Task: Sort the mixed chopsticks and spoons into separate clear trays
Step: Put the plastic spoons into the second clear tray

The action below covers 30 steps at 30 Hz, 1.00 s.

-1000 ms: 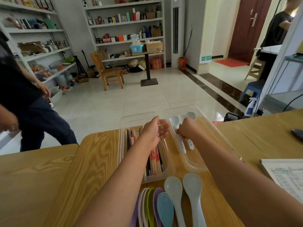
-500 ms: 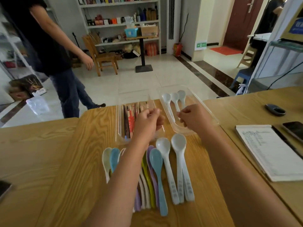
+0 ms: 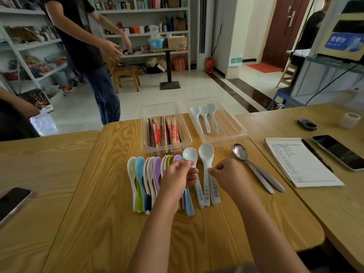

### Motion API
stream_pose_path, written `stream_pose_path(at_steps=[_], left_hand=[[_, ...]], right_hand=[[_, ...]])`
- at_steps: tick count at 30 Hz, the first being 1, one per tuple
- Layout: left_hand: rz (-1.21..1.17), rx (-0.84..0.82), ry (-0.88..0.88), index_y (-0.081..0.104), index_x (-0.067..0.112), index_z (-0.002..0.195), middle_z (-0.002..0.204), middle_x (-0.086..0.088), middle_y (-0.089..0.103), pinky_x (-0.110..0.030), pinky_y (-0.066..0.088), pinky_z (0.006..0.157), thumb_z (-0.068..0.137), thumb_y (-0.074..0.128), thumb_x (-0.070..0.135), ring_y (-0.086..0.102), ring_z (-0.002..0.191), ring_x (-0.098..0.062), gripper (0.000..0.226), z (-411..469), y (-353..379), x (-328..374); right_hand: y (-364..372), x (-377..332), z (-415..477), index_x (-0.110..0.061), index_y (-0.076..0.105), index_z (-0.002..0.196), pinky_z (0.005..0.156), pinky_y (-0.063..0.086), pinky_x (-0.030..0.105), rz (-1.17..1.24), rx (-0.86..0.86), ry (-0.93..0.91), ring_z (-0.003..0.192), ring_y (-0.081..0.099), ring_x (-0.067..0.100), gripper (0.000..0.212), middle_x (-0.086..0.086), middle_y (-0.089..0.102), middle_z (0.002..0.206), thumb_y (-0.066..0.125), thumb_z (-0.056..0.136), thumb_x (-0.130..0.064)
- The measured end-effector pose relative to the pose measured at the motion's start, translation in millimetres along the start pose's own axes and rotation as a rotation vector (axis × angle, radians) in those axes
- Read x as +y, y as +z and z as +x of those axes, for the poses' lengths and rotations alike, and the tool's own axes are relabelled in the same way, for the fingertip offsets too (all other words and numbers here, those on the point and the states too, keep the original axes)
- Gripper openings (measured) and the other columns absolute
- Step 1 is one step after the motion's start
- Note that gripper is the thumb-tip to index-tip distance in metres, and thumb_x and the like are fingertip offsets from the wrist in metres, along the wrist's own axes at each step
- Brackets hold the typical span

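- The left grip (image 3: 178,177) is curled, with thumb and fingers pinched on the neck of the first white spoon (image 3: 190,154).
- The right grip (image 3: 226,175) is curled, with fingertips pinched on the handle of the second white spoon (image 3: 205,152), just beside the first.
- Whether either spoon is lifted off the table (image 3: 98,213) cannot be told.
- A row of coloured spoons (image 3: 145,174) is laid just left of them.
- Chopsticks (image 3: 165,133) are held in the left clear tray (image 3: 143,134); three white spoons (image 3: 204,117) are laid in the right clear tray (image 3: 234,123).
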State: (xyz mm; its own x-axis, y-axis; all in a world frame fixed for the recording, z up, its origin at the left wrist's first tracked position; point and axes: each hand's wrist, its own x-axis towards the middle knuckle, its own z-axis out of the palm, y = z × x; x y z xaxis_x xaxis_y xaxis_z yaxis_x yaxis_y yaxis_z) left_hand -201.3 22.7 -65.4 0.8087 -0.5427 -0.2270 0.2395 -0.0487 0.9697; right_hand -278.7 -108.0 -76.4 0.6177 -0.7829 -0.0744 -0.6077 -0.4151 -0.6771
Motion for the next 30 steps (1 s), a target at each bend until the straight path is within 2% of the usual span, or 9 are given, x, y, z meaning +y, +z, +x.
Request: stream_pose_path(at_steps=[6, 10, 14, 17, 22, 27, 30], left_hand=[[-0.003, 0.0, 0.003, 0.069, 0.013, 0.104, 0.085, -0.005, 0.075, -0.024, 0.056, 0.069, 0.101, 0.052, 0.027, 0.07, 0.077, -0.014, 0.023, -3.8, -2.1, -0.3], [-0.006, 0.0, 0.01, 0.069, 0.014, 0.103, 0.085, -0.004, 0.075, -0.024, 0.056, 0.069, 0.101, 0.051, 0.028, 0.071, 0.078, -0.014, 0.023, -3.0, -2.2, 0.5], [-0.009, -0.001, 0.015, 0.07, 0.015, 0.102, 0.086, -0.004, 0.075, -0.026, 0.057, 0.073, 0.101, 0.052, 0.029, 0.071, 0.081, -0.016, 0.023, -1.8, -1.9, -0.2], [-0.008, -0.001, 0.02, 0.071, 0.016, 0.102, 0.084, -0.002, 0.075, -0.028, 0.058, 0.075, 0.101, 0.052, 0.03, 0.071, 0.083, -0.017, 0.023, 0.0, -1.2, -1.5], [-0.006, -0.01, 0.021, 0.07, 0.014, 0.103, 0.086, -0.004, 0.075, -0.026, 0.056, 0.071, 0.102, 0.051, 0.028, 0.07, 0.083, -0.017, 0.023, 3.9, 0.1, 2.2], [0.003, 0.018, -0.004, 0.069, 0.011, 0.102, 0.089, -0.007, 0.073, -0.026, 0.055, 0.07, 0.101, 0.052, 0.024, 0.069, 0.082, -0.018, 0.022, 17.2, -0.9, 11.0], [-0.029, 0.033, -0.023, 0.069, 0.006, 0.104, 0.087, -0.008, 0.071, -0.025, 0.058, 0.07, 0.102, 0.051, 0.022, 0.067, 0.078, -0.017, 0.023, 29.0, -3.6, 19.0]], right_hand=[[6.3, -17.7, -2.5, -0.014, 0.058, 0.09, 0.046, 0.032, 0.023, -0.212, -0.011, 0.011, 0.059, 0.05, 0.011, 0.023, -0.002, 0.055, 0.074, 0.063, 0.091, -0.037], [10.0, -25.8, -1.1, -0.012, 0.055, 0.091, 0.053, 0.039, 0.025, -0.295, -0.006, -0.017, 0.073, 0.055, 0.017, 0.015, -0.002, 0.048, 0.075, 0.058, 0.093, -0.027], [11.9, -34.9, -0.3, -0.013, 0.054, 0.089, 0.057, 0.042, 0.027, -0.397, 0.014, -0.044, 0.074, 0.056, 0.019, 0.007, -0.002, 0.049, 0.074, 0.053, 0.094, -0.018], [12.3, -42.7, 0.3, -0.011, 0.06, 0.1, 0.061, 0.044, 0.028, -0.447, 0.002, -0.058, 0.086, 0.063, 0.023, 0.01, 0.003, 0.058, 0.089, 0.053, 0.093, -0.01], [9.7, -51.3, 2.2, -0.009, 0.059, 0.11, 0.066, 0.043, 0.028, -0.511, -0.024, -0.097, 0.098, 0.064, 0.025, 0.019, 0.008, 0.063, 0.108, 0.051, 0.094, -0.005], [13.5, -51.1, 9.2, -0.009, 0.061, 0.106, 0.064, 0.044, 0.029, -0.477, -0.025, -0.108, 0.081, 0.056, 0.023, 0.016, 0.005, 0.056, 0.09, 0.051, 0.093, -0.008], [19.5, -46.1, 11.3, -0.01, 0.061, 0.104, 0.062, 0.044, 0.029, -0.431, -0.029, -0.087, 0.077, 0.055, 0.021, 0.014, 0.001, 0.052, 0.081, 0.052, 0.096, -0.016]])
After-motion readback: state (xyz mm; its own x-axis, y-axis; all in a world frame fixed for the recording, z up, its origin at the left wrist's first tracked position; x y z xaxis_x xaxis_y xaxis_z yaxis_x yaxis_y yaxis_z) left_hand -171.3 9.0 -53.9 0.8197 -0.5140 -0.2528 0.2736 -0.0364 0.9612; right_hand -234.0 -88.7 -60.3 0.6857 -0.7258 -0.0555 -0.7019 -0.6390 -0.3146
